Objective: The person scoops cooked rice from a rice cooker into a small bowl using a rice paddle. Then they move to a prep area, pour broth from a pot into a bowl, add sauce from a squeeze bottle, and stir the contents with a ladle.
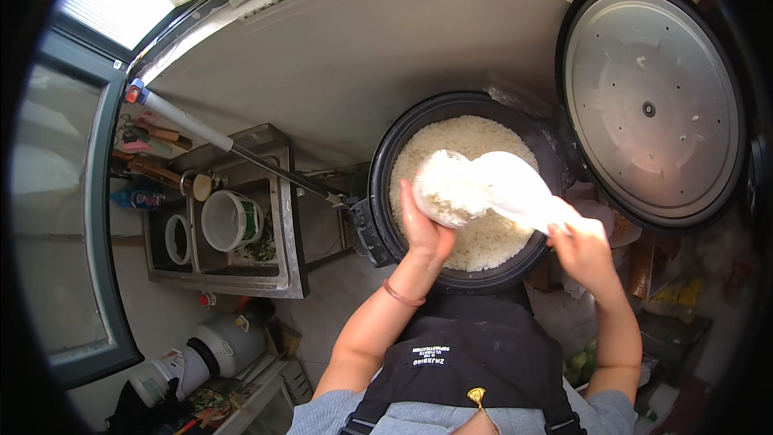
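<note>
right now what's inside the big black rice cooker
White rice lies in the rice cooker. The bowl in the left hand and white paddle in the right hand cover the middle; anything beneath the surface is hidden.

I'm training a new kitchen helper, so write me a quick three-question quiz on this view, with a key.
1. Fill in: the right hand grips a white ____ by its handle.
2. True or false: the lid covers the rice in the cooker.
3. Where does the left hand hold the clear container?
A) inside the sink
B) above the rice
C) behind the lid

Key:
1. Scoop.
2. False; the lid stands open to the right of the cooker.
3. B.
</note>
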`<move>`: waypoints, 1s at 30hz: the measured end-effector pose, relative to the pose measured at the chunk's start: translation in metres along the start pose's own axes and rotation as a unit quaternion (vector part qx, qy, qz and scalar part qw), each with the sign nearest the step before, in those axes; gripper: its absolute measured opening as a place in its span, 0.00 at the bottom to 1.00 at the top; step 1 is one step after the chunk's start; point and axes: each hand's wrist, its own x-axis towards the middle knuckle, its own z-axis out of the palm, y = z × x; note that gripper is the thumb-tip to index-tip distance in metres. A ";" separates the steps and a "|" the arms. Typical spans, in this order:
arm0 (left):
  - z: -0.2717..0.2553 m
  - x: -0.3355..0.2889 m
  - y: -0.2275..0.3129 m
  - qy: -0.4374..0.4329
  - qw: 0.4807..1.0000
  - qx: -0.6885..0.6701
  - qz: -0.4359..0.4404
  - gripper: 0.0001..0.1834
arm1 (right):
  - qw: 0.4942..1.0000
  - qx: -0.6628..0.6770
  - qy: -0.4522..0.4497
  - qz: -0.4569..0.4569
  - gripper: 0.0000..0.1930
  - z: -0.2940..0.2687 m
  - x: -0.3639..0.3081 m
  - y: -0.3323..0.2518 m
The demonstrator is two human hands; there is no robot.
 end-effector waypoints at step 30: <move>0.004 -0.010 0.012 -0.041 0.998 0.022 0.033 0.33 | 0.891 0.400 -0.016 0.213 0.13 0.005 0.012 -0.006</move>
